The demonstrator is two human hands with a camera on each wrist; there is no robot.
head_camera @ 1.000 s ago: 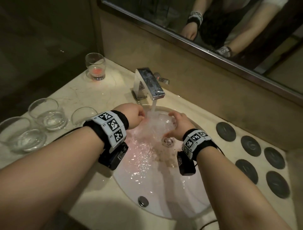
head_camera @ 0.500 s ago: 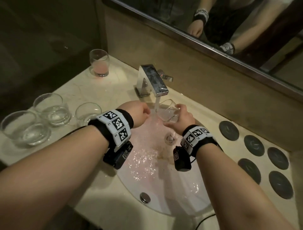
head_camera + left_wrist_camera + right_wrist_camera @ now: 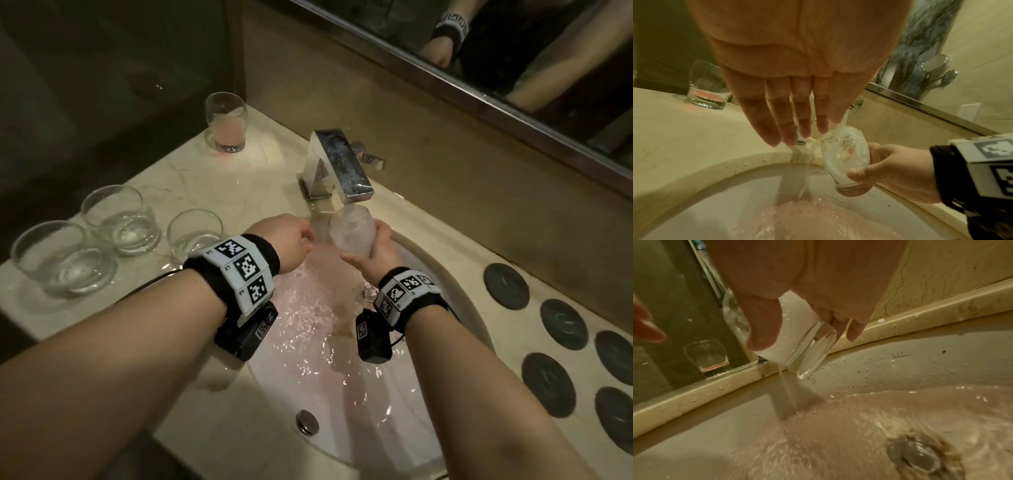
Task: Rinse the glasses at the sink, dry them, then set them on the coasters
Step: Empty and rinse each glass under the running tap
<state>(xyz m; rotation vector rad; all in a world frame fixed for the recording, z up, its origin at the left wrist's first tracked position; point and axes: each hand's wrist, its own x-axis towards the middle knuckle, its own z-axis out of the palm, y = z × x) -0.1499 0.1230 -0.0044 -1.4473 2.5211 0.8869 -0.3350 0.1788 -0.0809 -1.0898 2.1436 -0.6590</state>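
My right hand [image 3: 375,251] grips a clear glass [image 3: 352,231] by its lower half, tilted under the chrome tap [image 3: 337,164]. Water fills it with foam and spills over into the white sink [image 3: 455,291]. In the left wrist view the glass [image 3: 844,152] shows beside my left hand [image 3: 797,123], whose straight fingers hang just left of the stream and hold nothing. The right wrist view shows the glass [image 3: 809,345] from its thick base, with thumb and fingers round it. Three empty glasses [image 3: 118,219] stand on the counter at the left. A fourth glass [image 3: 226,121] with pink liquid stands at the back.
Several dark round coasters [image 3: 558,323] lie on the counter right of the sink. Pinkish water pools round the drain [image 3: 920,456]. A mirror [image 3: 479,51] runs along the back wall. An overflow cap [image 3: 307,422] sits at the basin's near side.
My right hand has lifted the glass from low in the basin up to the tap's mouth and turned it upward. My left hand has stayed beside the stream.
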